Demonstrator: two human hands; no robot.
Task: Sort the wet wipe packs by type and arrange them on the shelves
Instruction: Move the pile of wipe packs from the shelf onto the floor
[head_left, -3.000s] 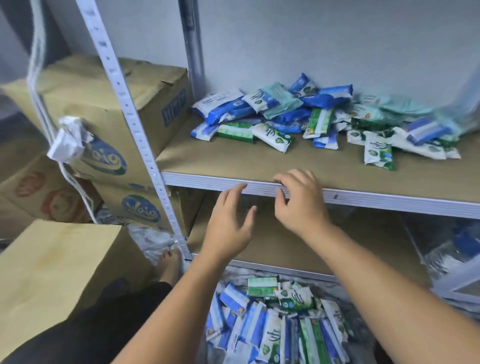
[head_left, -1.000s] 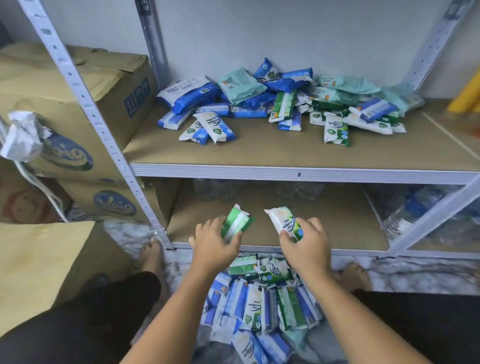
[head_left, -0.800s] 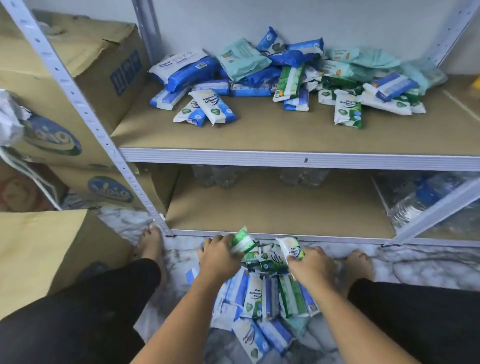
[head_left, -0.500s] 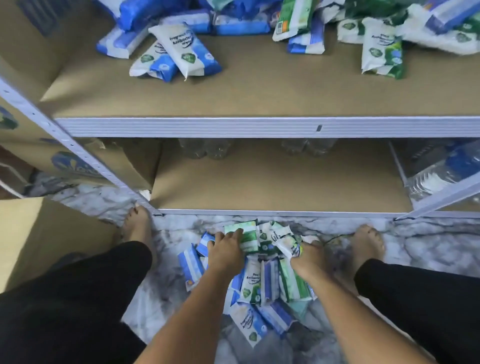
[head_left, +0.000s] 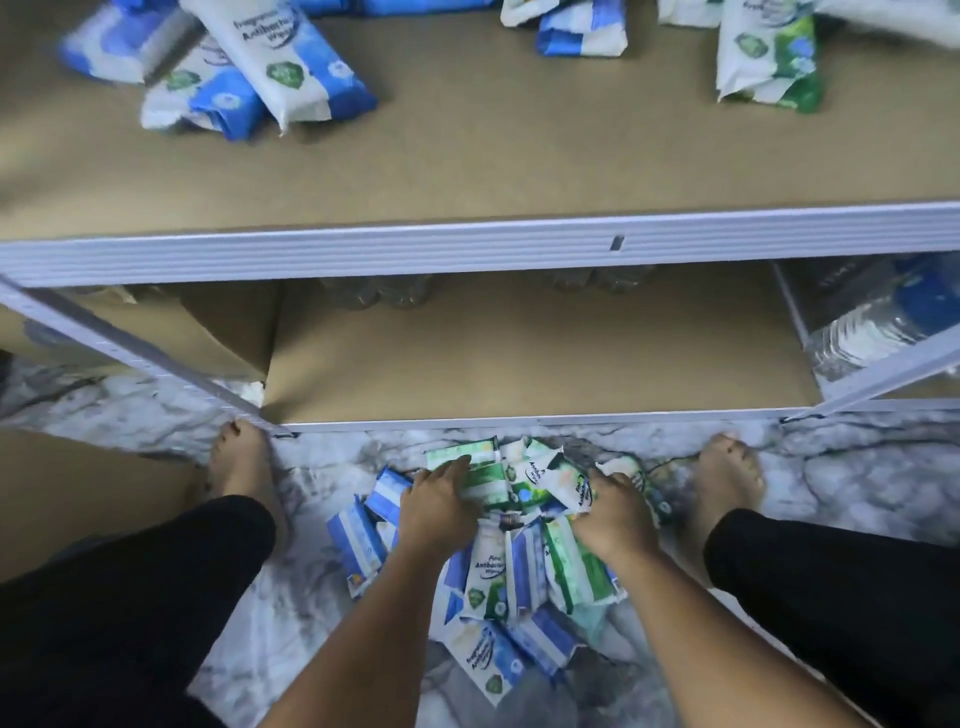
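A pile of wet wipe packs, blue and green mixed, lies on the marble floor between my feet. My left hand presses down at the pile's top, fingers curled over a green pack. My right hand grips a white-and-green pine pack at the pile's right top. On the upper shelf lie blue packs at the left and a green pack at the right. The lower shelf is a bare brown board.
My bare feet stand either side of the pile. Water bottles lie in wrap at the lower shelf's right. More bottles stand at its back. A cardboard box sits at the left, beside a slanted metal post.
Both hands dropped from in front of the lower shelf to the floor pile, each still with a pack. The view tilted down and closer, so the upper shelf's back is cut off.
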